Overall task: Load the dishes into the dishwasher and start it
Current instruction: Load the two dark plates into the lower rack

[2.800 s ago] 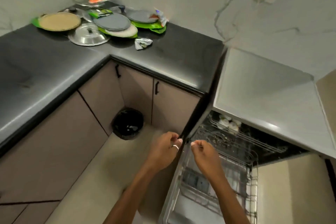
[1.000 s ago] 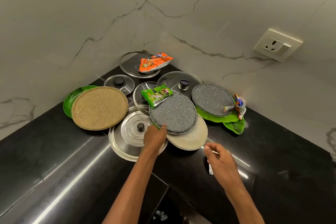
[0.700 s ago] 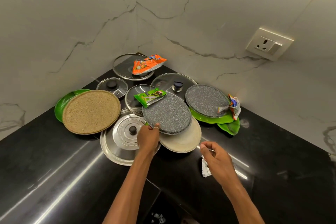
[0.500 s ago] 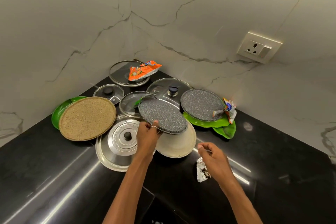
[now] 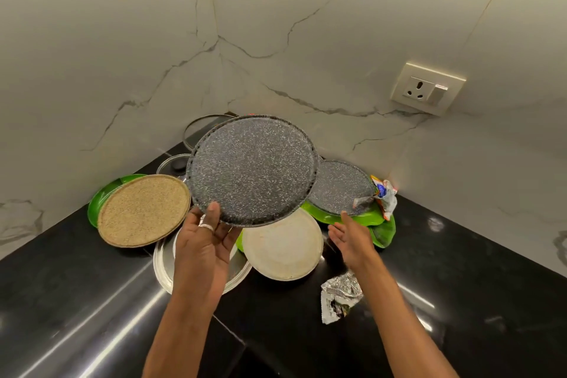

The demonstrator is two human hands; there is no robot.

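Note:
My left hand (image 5: 204, 250) grips the near rim of a grey speckled plate (image 5: 251, 170) and holds it up, tilted toward me, above the pile of dishes in the counter corner. My right hand (image 5: 351, 238) hovers open, fingers straight, just right of a cream plate (image 5: 282, 247) and near the edge of a second grey speckled plate (image 5: 340, 187). That second plate lies on green plates (image 5: 379, 228). A tan speckled plate (image 5: 144, 210) sits on another green plate (image 5: 104, 193) at the left. A steel lid (image 5: 162, 264) lies under my left hand. The dishwasher is out of view.
A crumpled silver wrapper (image 5: 340, 298) lies on the black counter (image 5: 460, 285) beside my right forearm. Another wrapper (image 5: 385, 195) rests against the green plates. Glass lids (image 5: 176, 164) sit behind the raised plate. A wall socket (image 5: 428, 89) is on the marble wall.
My left hand lifted the grey speckled plate off the cream plate and tilted it up. My right hand moved away from the silver wrapper toward the dishes. The green packet is no longer visible.

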